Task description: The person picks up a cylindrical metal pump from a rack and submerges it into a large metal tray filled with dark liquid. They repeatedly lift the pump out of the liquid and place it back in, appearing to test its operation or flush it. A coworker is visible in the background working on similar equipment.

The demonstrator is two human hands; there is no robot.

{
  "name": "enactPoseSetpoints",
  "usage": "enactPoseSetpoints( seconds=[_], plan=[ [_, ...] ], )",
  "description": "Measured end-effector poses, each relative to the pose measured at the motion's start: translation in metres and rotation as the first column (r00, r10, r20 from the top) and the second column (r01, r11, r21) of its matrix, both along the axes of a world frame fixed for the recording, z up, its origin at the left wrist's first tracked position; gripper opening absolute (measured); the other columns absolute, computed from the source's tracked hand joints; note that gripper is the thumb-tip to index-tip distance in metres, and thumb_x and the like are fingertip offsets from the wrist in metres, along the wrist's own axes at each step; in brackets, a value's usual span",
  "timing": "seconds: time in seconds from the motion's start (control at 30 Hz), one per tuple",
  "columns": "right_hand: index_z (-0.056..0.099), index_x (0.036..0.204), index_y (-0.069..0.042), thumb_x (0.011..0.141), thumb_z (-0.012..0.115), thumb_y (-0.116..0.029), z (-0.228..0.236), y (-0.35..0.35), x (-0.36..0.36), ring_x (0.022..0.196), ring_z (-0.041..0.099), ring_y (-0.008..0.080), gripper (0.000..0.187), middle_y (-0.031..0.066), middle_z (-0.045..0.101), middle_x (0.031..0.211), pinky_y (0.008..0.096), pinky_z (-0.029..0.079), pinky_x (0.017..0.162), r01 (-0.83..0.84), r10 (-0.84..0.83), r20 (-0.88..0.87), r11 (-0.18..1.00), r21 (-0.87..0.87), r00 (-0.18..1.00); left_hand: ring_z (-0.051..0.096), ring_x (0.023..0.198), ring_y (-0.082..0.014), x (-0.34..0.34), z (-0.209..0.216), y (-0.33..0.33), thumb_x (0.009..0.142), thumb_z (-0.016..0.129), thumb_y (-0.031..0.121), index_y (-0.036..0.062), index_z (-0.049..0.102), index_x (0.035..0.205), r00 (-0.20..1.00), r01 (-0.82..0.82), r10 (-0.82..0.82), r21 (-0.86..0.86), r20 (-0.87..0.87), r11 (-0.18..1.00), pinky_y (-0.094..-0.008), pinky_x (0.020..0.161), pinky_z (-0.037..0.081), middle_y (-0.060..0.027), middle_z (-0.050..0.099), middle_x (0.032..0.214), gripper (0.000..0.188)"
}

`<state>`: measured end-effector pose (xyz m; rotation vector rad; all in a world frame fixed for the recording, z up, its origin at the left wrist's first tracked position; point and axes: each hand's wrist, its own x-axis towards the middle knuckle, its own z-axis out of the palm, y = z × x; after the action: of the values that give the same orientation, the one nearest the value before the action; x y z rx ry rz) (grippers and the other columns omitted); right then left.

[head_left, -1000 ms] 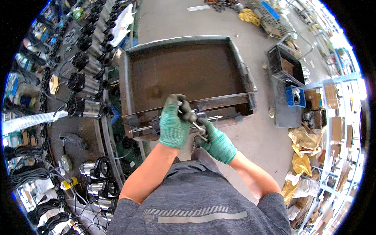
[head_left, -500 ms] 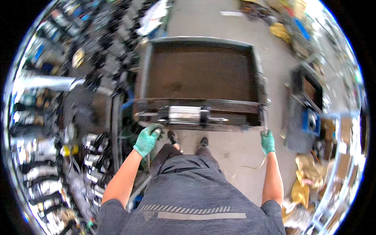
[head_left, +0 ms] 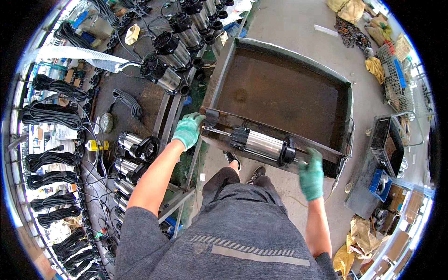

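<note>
A silver cylindrical pump (head_left: 263,145) with black ends lies across the front ledge of a dark metal tank (head_left: 279,44). A thin rod (head_left: 218,132) sticks out of its left end. At that rod's outer end, beside a black sleeve-like part (head_left: 212,115), is my green-gloved left hand (head_left: 188,130). Its fingers are bent closed, and what they hold is hidden. My right hand (head_left: 311,176), also in a green glove, is by the pump's right end; motion smears its fingers. A slim metal hose tool (head_left: 343,163) hangs at the tank's right edge.
Left, a bench bears several upright pumps (head_left: 175,51), lying pumps (head_left: 135,145) and coiled black cables (head_left: 52,116). A light hose (head_left: 322,204) trails on the floor at right. Further right stand a black crate (head_left: 386,144) and a blue bin (head_left: 380,182).
My right hand has left the tank's right side and moved left to the pump's right end. My left hand has gone up to the rod's left end. The view has turned.
</note>
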<state>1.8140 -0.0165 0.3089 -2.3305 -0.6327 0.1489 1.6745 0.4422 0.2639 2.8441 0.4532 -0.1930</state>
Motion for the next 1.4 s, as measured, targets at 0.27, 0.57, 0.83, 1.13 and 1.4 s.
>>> enactPoseSetpoints(
  seconds=[0.27, 0.57, 0.83, 1.13, 1.4],
  plan=[
    [0.066, 0.097, -0.009, 0.089, 0.062, -0.016, 0.022, 0.078, 0.037, 0.091, 0.067, 0.0425, 0.011, 0.018, 0.068, 0.103, 0.0508, 0.055, 0.076, -0.315, 0.273, -0.168, 0.887, -0.337, 0.947, 0.053, 0.13, -0.0365, 0.032, -0.01, 0.035, 0.086, 0.066, 0.013, 0.0138, 0.066, 0.126, 0.952, 0.257, -0.229, 0.124, -0.202, 0.959, -0.0492, 0.107, 0.044, -0.0155, 0.059, 0.138, 0.04],
    [0.061, 0.093, 0.0, 0.083, 0.049, 0.01, 0.078, 0.018, 0.094, 0.074, 0.05, 0.0117, 0.019, 0.0026, 0.055, 0.074, 0.0311, 0.049, 0.071, -0.046, 0.05, -0.294, 0.999, 0.023, 0.955, 0.064, 0.093, -0.0418, 0.0, 0.056, 0.027, 0.097, 0.065, 0.024, -0.0004, 0.06, 0.109, 0.975, -0.069, -0.089, -0.661, -0.203, 0.747, -0.0462, 0.083, 0.05, -0.0248, 0.067, 0.099, 0.027],
    [0.061, 0.107, -0.005, 0.091, 0.062, -0.012, 0.083, 0.039, 0.166, 0.086, 0.067, 0.0446, 0.017, 0.0234, 0.069, 0.088, 0.0478, 0.052, 0.073, -0.011, -0.029, -0.087, 0.9, -0.435, 0.996, 0.067, 0.086, -0.0248, 0.043, 0.073, 0.043, 0.103, 0.059, 0.034, 0.0006, 0.064, 0.113, 0.998, -0.045, 0.014, -0.619, -0.056, 0.784, -0.0395, 0.078, 0.052, -0.0156, 0.068, 0.094, 0.035],
    [0.056, 0.131, -0.01, 0.091, 0.061, -0.026, -0.022, 0.099, 0.214, 0.105, 0.068, 0.0418, 0.043, 0.0208, 0.07, 0.114, 0.053, 0.054, 0.089, -0.104, 0.043, -0.098, 0.594, -0.797, 0.994, 0.067, 0.089, -0.0372, 0.136, -0.042, 0.011, 0.097, 0.061, 0.038, 0.0084, 0.073, 0.087, 0.971, 0.216, -0.208, -0.057, 0.116, 0.975, -0.0484, 0.08, 0.054, -0.0176, 0.068, 0.091, 0.034],
    [0.055, 0.13, -0.011, 0.089, 0.064, -0.025, -0.089, 0.115, 0.215, 0.103, 0.068, 0.043, 0.045, 0.0191, 0.063, 0.127, 0.053, 0.055, 0.086, 0.011, -0.008, 0.007, 0.703, -0.711, 1.0, 0.07, 0.088, -0.0376, 0.152, -0.052, -0.003, 0.094, 0.058, 0.043, 0.0105, 0.075, 0.083, 0.976, -0.217, 0.217, -0.11, -0.012, 0.97, -0.0493, 0.078, 0.056, -0.0158, 0.073, 0.093, 0.039]
  ],
)
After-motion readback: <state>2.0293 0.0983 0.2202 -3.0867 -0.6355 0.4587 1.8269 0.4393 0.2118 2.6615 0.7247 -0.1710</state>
